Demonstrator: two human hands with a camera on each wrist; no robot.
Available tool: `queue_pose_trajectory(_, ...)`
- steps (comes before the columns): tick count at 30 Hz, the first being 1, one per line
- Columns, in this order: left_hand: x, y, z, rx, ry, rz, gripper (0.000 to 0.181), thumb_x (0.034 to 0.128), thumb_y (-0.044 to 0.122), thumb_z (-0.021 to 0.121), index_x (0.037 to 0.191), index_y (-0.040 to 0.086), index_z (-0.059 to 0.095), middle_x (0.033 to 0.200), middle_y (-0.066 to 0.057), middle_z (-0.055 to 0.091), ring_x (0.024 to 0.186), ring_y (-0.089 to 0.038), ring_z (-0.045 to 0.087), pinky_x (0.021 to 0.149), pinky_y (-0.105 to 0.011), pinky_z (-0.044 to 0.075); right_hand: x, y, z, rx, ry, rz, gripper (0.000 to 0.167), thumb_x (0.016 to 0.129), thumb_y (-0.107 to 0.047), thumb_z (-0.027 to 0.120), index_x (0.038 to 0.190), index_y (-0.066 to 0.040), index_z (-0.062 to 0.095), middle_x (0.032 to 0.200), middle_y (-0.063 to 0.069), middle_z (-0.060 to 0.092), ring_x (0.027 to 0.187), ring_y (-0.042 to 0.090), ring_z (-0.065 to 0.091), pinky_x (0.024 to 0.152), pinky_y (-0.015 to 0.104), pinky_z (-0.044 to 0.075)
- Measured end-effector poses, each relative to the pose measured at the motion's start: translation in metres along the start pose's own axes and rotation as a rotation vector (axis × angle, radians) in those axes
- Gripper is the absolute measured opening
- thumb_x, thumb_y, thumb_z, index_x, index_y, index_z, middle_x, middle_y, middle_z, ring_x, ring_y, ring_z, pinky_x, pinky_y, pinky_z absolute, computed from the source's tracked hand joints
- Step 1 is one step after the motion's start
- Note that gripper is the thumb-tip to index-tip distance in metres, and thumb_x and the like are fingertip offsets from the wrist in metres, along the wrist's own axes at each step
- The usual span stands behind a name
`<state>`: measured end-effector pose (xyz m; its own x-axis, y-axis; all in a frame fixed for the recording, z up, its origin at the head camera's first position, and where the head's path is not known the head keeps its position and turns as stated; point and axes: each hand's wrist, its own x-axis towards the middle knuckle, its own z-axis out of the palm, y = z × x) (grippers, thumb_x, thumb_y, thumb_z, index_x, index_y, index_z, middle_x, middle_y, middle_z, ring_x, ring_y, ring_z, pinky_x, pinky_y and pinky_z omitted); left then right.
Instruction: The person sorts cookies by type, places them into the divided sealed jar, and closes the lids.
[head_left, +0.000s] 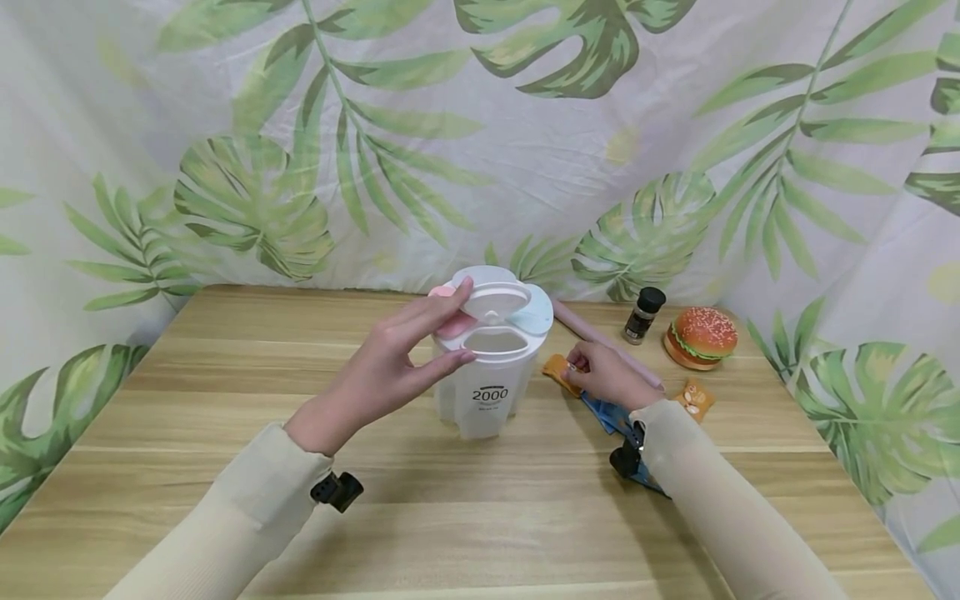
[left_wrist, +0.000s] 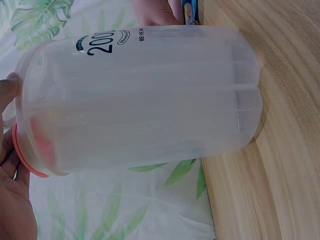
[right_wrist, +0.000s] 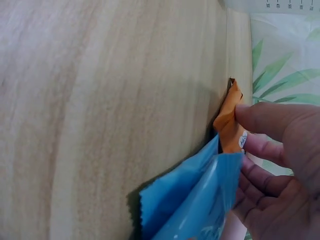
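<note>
A translucent storage container [head_left: 486,392] marked 2000 stands upright on the table, its white lid with one raised flap [head_left: 495,302] over an opening. My left hand [head_left: 382,362] holds the container's top, thumb at the front rim and fingers by the flap. In the left wrist view, fingers [left_wrist: 14,165] lie by the lid's reddish edge. Right of the container, my right hand [head_left: 603,373] pinches a small orange packet [head_left: 558,373] at the table. The right wrist view shows that orange packet [right_wrist: 231,120] between thumb and fingers, against a blue packet [right_wrist: 195,195].
Blue packets [head_left: 603,412] lie partly under my right wrist. Another orange packet [head_left: 695,400] rests to the right. Behind are a pinkish tube [head_left: 592,335], a black-capped spice jar [head_left: 643,317] and a toy hamburger [head_left: 701,337]. A leaf-print cloth [head_left: 405,167] hangs behind the table.
</note>
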<state>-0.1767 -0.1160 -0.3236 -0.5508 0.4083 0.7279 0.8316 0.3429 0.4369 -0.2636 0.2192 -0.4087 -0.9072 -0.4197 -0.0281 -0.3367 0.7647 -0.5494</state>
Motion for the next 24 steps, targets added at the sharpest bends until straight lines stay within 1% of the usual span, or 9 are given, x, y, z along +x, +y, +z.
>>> queue_pose_trajectory(3, -0.0003, -0.0001, 0.0002, 0.000, 0.002, -0.001, 0.078, 0.0849, 0.004, 0.086, 0.154, 0.001, 0.050, 0.125, -0.012, 0.075, 0.116, -0.025, 0.071, 0.126, -0.051, 0.039, 0.0006, -0.0016, -0.0007, 0.002, 0.005, -0.021, 0.020, 0.098, -0.009, 0.072, 0.111, 0.005, 0.066, 0.097, 0.015, 0.069, 0.082, 0.019, 0.064, 0.072, 0.032, 0.055)
queue_pose_trajectory(6, -0.0003, -0.0003, 0.0006, -0.001, 0.005, -0.002, 0.077, 0.0850, 0.004, 0.086, 0.153, 0.001, 0.051, 0.127, -0.013, 0.075, 0.120, -0.028, 0.070, 0.127, -0.051, 0.038, 0.0005, -0.0030, -0.0009, 0.003, 0.025, -0.021, 0.021, 0.098, -0.009, 0.073, 0.111, 0.005, 0.065, 0.096, 0.015, 0.069, 0.082, 0.020, 0.064, 0.072, 0.032, 0.055)
queue_pose_trajectory(10, -0.0004, -0.0008, 0.0010, 0.004, 0.005, -0.002, 0.076, 0.0851, 0.004, 0.086, 0.153, 0.001, 0.051, 0.130, -0.015, 0.074, 0.124, -0.030, 0.069, 0.127, -0.050, 0.038, -0.0003, -0.0031, -0.0007, 0.040, 0.055, 0.010, 0.025, 0.096, -0.011, 0.076, 0.113, 0.004, 0.065, 0.095, 0.015, 0.069, 0.083, 0.020, 0.063, 0.074, 0.031, 0.054)
queue_pose_trajectory(12, -0.0006, -0.0010, 0.0008, 0.007, 0.005, -0.003, 0.076, 0.0848, 0.004, 0.086, 0.153, 0.001, 0.051, 0.130, -0.014, 0.074, 0.123, -0.029, 0.069, 0.127, -0.049, 0.038, -0.0006, -0.0022, -0.0003, 0.064, 0.062, 0.019, 0.027, 0.096, -0.010, 0.076, 0.115, 0.004, 0.064, 0.099, 0.017, 0.069, 0.083, 0.022, 0.063, 0.073, 0.032, 0.055)
queue_pose_trajectory(17, -0.0004, -0.0013, 0.0005, 0.005, 0.003, -0.004, 0.077, 0.0849, 0.005, 0.086, 0.154, 0.003, 0.051, 0.127, -0.012, 0.075, 0.120, -0.027, 0.070, 0.127, -0.048, 0.038, 0.0006, 0.0003, 0.0007, 0.094, 0.079, 0.016, 0.027, 0.098, -0.009, 0.073, 0.120, 0.005, 0.064, 0.110, 0.020, 0.072, 0.092, 0.025, 0.069, 0.078, 0.032, 0.059)
queue_pose_trajectory(20, -0.0002, -0.0013, 0.0005, -0.002, 0.003, -0.005, 0.078, 0.0851, 0.006, 0.086, 0.154, 0.003, 0.050, 0.127, -0.012, 0.075, 0.119, -0.026, 0.070, 0.127, -0.047, 0.038, 0.0002, 0.0006, 0.0007, 0.135, 0.076, 0.028, 0.024, 0.100, -0.008, 0.071, 0.119, 0.004, 0.065, 0.107, 0.021, 0.073, 0.093, 0.026, 0.071, 0.075, 0.031, 0.060)
queue_pose_trajectory(24, -0.0006, -0.0009, 0.0008, -0.008, 0.003, -0.005, 0.077, 0.0854, 0.005, 0.086, 0.154, 0.003, 0.050, 0.128, -0.013, 0.074, 0.122, -0.027, 0.069, 0.128, -0.048, 0.038, -0.0012, 0.0007, 0.0019, 0.189, 0.082, 0.055, 0.020, 0.101, -0.008, 0.070, 0.117, 0.003, 0.066, 0.103, 0.020, 0.075, 0.092, 0.023, 0.072, 0.070, 0.024, 0.058)
